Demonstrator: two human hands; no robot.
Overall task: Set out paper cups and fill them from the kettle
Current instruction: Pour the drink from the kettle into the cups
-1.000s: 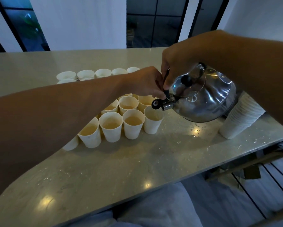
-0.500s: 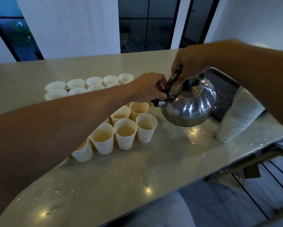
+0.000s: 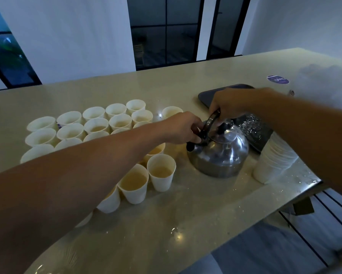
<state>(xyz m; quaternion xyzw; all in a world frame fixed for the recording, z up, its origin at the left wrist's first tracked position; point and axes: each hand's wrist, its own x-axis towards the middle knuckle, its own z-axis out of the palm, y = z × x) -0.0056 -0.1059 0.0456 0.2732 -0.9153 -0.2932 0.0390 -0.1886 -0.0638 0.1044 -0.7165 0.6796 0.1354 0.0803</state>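
On the pale surface [image 3: 186, 214], right of the filled paper cups [image 3: 161, 173], the steel kettle [image 3: 218, 155] stands upright. The right hand [image 3: 228, 104] curls its grip round the black handle, while the left hand [image 3: 183, 128] pinches the handle's spout end. A stack of cups [image 3: 273, 161] stands just right of the kettle.

One kettle [image 3: 218, 153], one cup stack [image 3: 275, 159].
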